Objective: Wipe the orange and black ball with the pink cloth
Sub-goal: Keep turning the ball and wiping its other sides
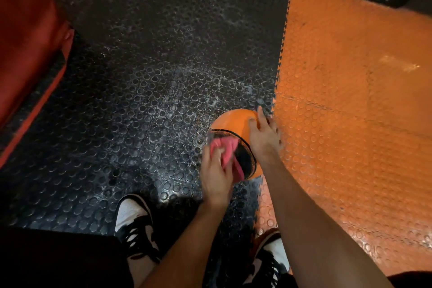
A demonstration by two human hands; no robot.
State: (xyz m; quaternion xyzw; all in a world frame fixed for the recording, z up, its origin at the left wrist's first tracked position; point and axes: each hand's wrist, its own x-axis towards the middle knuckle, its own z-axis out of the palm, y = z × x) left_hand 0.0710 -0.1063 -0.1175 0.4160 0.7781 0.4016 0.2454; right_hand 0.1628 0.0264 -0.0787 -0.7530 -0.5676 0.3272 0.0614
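So the orange and black ball [233,121] sits on the floor right at the seam where the black studded mat [145,91] locks into the orange studded mat [350,105], a bit below and right of frame centre, roughly 5 o'clock from the middle. The top part facing the camera is orange and the near side is black, with a thin dark line between the two colours.

The left hand [216,172] has its grip clamped on the pink cloth [225,148], bunched up under the fingers and pushed against the black part of the ball at about the ball's 7 o'clock. Some of the cloth spills out to the right of the hand and hangs down over the black panel. It's a little motion-blurred there, so I can't make out exactly how each finger sits.

The right hand [264,134] is on the ball's 3 o'clock side. Its fingers are spread and fairly straight, laid over the orange top and the right flank, so that grip is apart and just pressing, not wrapped around anything. The forearm runs down to the bottom right of the frame.

Two black and white sneakers are at the bottom: the left shoe [133,217] is at 7 o'clock from the ball, and the right shoe [271,257] is partly hidden behind the right forearm. A red padded thing [25,53] fills the left edge, around 9 to 10 o'clock.
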